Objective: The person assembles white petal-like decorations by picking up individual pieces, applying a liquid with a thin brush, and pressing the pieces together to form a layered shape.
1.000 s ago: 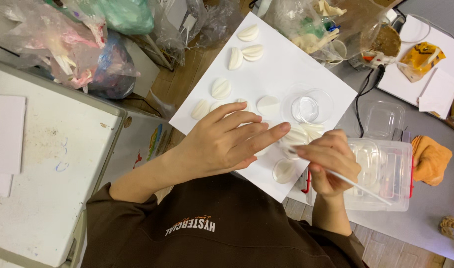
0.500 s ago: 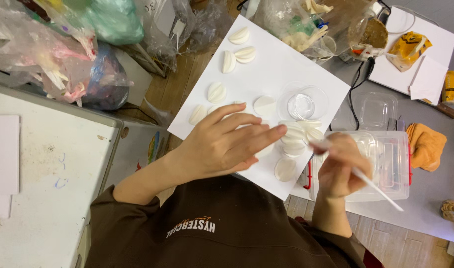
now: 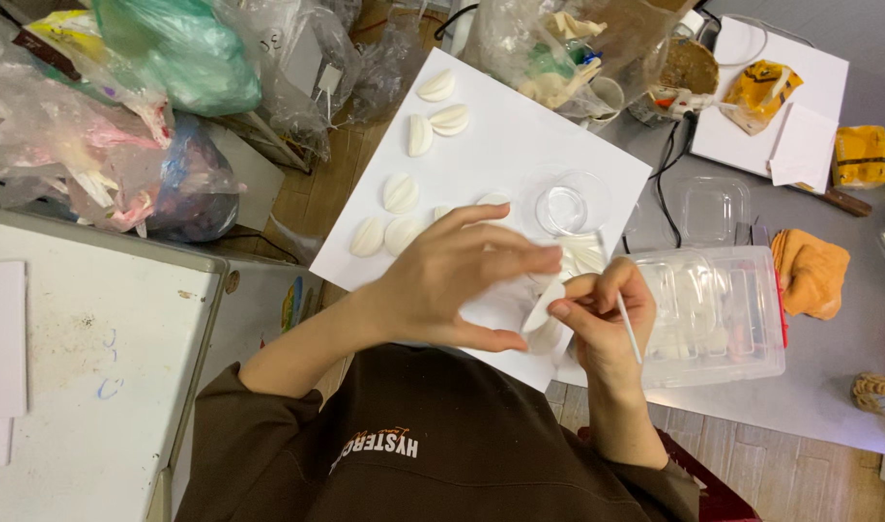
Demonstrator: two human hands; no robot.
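r hand (image 3: 605, 319) grip pinches white petal (image 3: 544, 304) + thin stick (image 3: 624, 324); l hand (image 3: 452, 280) open; clear box (image 3: 723, 314) beside.

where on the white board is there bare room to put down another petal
Bare patch on the white board between the upper petals and the clear dish. Crowded near the left hand and right hand, which holds a petal piece.

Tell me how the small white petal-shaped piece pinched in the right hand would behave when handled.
The small white petal-shaped piece looks thin, so probably light and easily bent or dented. The right hand holds it by fingertips alone, suggesting little weight. Lying flat like the white ribbed petals on the white board, it seems unlikely to roll.
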